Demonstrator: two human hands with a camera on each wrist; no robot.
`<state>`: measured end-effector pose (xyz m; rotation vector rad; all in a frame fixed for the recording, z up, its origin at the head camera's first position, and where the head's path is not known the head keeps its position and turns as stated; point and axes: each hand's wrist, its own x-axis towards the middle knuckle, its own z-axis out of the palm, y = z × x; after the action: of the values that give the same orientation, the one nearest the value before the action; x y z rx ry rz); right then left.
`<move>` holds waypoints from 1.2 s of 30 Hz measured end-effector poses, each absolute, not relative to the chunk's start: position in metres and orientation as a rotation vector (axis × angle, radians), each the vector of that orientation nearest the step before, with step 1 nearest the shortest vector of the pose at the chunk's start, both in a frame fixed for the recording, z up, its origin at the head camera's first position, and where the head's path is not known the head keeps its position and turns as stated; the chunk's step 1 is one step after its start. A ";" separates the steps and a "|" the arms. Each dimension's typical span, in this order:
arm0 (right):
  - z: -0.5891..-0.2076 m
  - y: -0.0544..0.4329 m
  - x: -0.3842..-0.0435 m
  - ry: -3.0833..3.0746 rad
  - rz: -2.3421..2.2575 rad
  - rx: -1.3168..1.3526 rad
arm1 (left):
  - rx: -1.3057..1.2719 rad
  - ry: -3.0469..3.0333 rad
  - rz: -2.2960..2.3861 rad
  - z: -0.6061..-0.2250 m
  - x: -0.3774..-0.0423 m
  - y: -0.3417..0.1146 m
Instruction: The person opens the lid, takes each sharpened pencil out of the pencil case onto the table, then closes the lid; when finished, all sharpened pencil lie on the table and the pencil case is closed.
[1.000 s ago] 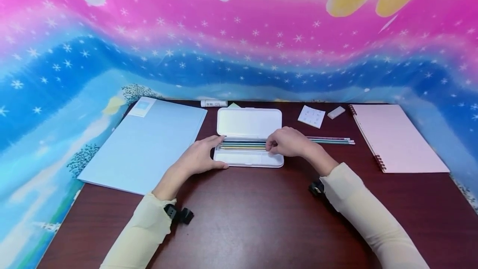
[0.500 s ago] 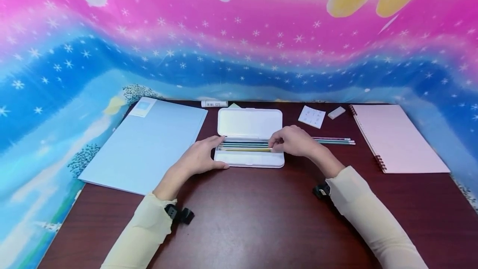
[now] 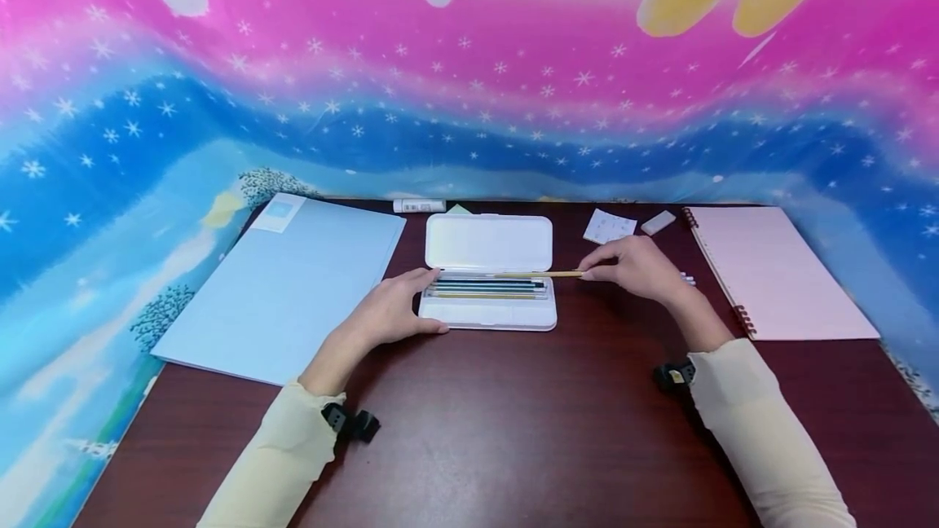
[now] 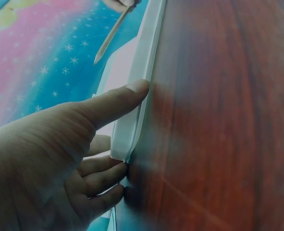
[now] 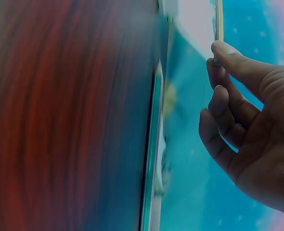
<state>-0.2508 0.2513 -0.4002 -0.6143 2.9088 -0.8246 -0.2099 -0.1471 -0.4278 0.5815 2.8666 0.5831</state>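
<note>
An open white pencil case point(image 3: 487, 320) lies on the table with its lid raised at the back. Several dark green pencils point(image 3: 487, 286) and a yellow one lie in its tray. My left hand point(image 3: 389, 310) holds the left end of the case, thumb along the front edge and fingers at the side, as the left wrist view shows. To the right, my right hand point(image 3: 640, 269) pinches a yellow pencil point(image 3: 546, 274) by its end between thumb and index finger. Its tip points left, above the case. In the right wrist view the other fingers are loosely bent.
Pencils point(image 5: 154, 130) lie on the table behind my right hand, mostly hidden in the head view. A blue folder point(image 3: 286, 292) is at left, a pink spiral notebook point(image 3: 785, 275) at right. A glue stick point(image 3: 420, 205), paper square point(image 3: 607, 225) and eraser point(image 3: 658, 222) lie at the back.
My right hand has lifted a yellow pencil from the case and moved right and slightly back with it. My left hand has stayed on the case.
</note>
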 end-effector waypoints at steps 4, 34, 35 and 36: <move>-0.400 0.274 -0.248 2.949 -0.818 -0.547 | 0.572 2.865 0.593 -0.427 -0.209 -0.148; -0.411 0.383 -0.234 2.861 -0.774 -0.122 | 0.567 2.872 0.590 -0.429 -0.210 -0.146; -0.412 0.383 -0.234 2.862 -0.770 -0.123 | 0.570 2.872 0.590 -0.429 -0.210 -0.146; -0.412 0.383 -0.234 2.866 -0.763 -0.129 | 0.574 2.873 0.588 -0.429 -0.210 -0.146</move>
<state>-0.2343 0.3835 -0.4125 -0.1290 2.8661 -0.7630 -0.2102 -0.1461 -0.4292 0.5744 2.8734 0.5881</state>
